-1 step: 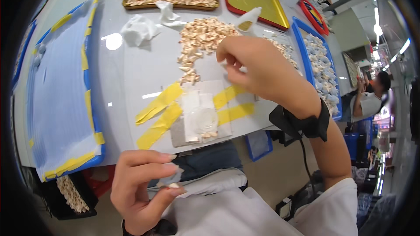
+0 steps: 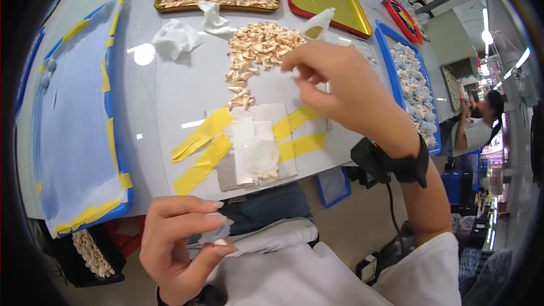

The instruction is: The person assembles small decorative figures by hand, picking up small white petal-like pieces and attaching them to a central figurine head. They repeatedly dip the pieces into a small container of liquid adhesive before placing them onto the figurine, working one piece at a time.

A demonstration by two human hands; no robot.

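Reaching over the white desk [image 2: 170, 90], the right hand [image 2: 334, 79] is pinching something too small to tell beside the pile of small tan folded pieces [image 2: 258, 51] at about one o'clock. The left hand [image 2: 175, 238], low at six o'clock above the lap, is gripping a small pale piece [image 2: 218, 237] between thumb and fingers. Between them a grey pad [image 2: 258, 147] is lying taped down with yellow tape strips [image 2: 204, 141]. A blue tray [image 2: 79, 113] is sitting at nine o'clock.
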